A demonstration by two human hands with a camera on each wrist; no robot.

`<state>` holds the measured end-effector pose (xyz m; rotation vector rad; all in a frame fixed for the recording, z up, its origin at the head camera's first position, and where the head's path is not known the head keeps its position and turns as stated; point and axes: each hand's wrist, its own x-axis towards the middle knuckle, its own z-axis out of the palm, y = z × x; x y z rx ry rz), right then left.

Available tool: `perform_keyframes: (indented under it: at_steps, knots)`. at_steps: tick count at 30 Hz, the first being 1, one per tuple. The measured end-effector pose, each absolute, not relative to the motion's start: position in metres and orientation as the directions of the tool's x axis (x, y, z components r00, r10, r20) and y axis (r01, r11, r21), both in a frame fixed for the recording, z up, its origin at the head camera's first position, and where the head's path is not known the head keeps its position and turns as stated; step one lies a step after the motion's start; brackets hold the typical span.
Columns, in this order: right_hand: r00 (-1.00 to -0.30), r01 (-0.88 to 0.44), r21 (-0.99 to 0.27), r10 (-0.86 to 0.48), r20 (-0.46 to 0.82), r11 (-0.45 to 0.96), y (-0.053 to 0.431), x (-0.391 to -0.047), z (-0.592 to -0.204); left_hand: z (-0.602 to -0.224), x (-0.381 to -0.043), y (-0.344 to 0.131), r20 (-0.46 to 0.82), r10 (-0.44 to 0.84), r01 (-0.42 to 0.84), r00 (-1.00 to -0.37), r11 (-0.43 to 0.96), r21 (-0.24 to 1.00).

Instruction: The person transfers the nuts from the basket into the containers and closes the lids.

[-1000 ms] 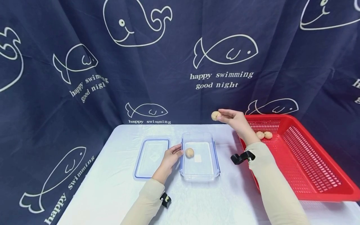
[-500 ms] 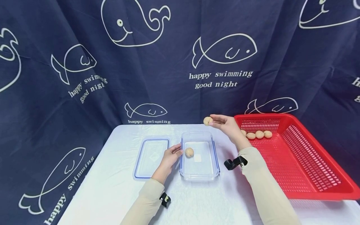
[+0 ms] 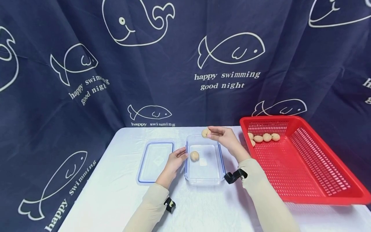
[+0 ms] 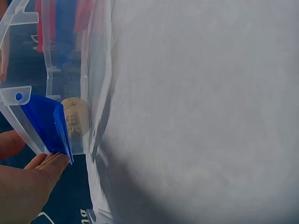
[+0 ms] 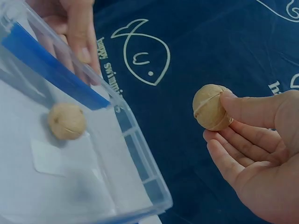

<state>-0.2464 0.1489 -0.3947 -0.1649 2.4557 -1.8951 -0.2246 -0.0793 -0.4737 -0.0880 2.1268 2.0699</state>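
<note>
My right hand (image 3: 227, 139) pinches a walnut (image 3: 206, 133) between thumb and fingertips, above the far end of a clear plastic box (image 3: 205, 181) with blue side latches. In the right wrist view the held walnut (image 5: 210, 107) shows its pale seam, beside the box's rim (image 5: 140, 149). Inside the box, near its left wall, lies another walnut (image 3: 194, 156). My left hand (image 3: 175, 162) rests against the box's left side with extended fingers. In the left wrist view its fingertips (image 4: 55, 163) touch the lower edge of the blue latch (image 4: 46, 119).
To the left of the box lies its clear lid (image 3: 156, 162) with a blue seal. A large red basket (image 3: 307, 180) stands on the right, with several walnuts (image 3: 267, 137) in its far left corner. Behind the white-covered table (image 3: 116, 193) hangs a dark blue printed cloth (image 3: 174, 80).
My right hand has carried its walnut leftward and down, from beside the basket to above the box's far end, uncovering more walnuts in the basket. The left hand has stayed at the box.
</note>
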Motion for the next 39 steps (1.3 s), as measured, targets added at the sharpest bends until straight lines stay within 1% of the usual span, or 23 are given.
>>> perform_keyframes:
  at_steps: [6, 9, 20, 25, 31, 35, 39]
  knots:
    - [-0.99, -0.076, -0.965, -0.132, 0.044, 0.249, 0.137, -0.239, -0.404, -0.471, -0.224, -0.08, -0.162, 0.093, -0.16, -0.982, 0.025, 0.987]
    - [-0.988, -0.073, -0.967, -0.15, 0.037, 0.246, 0.133, -0.237, -0.41, -0.477, -0.228, -0.08, -0.156, 0.084, -0.154, -0.984, 0.023, 0.988]
    - [-0.973, -0.09, -0.966, -0.228, 0.034, 0.241, 0.115, -0.229, -0.432, -0.478, -0.228, -0.08, -0.167, 0.092, -0.165, -0.982, 0.027, 0.986]
    - [-0.972, -0.06, -0.969, -0.234, 0.002, 0.24, 0.111, -0.226, -0.44, -0.479, -0.226, -0.079, -0.168, 0.067, -0.167, -0.984, 0.024, 0.986]
    - [-0.969, -0.025, -0.959, -0.243, -0.046, 0.281, 0.107, -0.222, -0.449, -0.48, -0.226, -0.079, -0.171, 0.057, -0.169, -0.984, 0.028, 0.985]
    - [-0.969, -0.026, -0.947, -0.242, -0.055, 0.321, 0.106, -0.221, -0.453, -0.481, -0.228, -0.08, -0.167, 0.065, -0.166, -0.984, 0.017, 0.986]
    - [-0.966, -0.023, -0.944, -0.251, -0.064, 0.33, 0.106, -0.22, -0.456, -0.481, -0.228, -0.08, -0.158, 0.073, -0.157, -0.985, 0.022, 0.987]
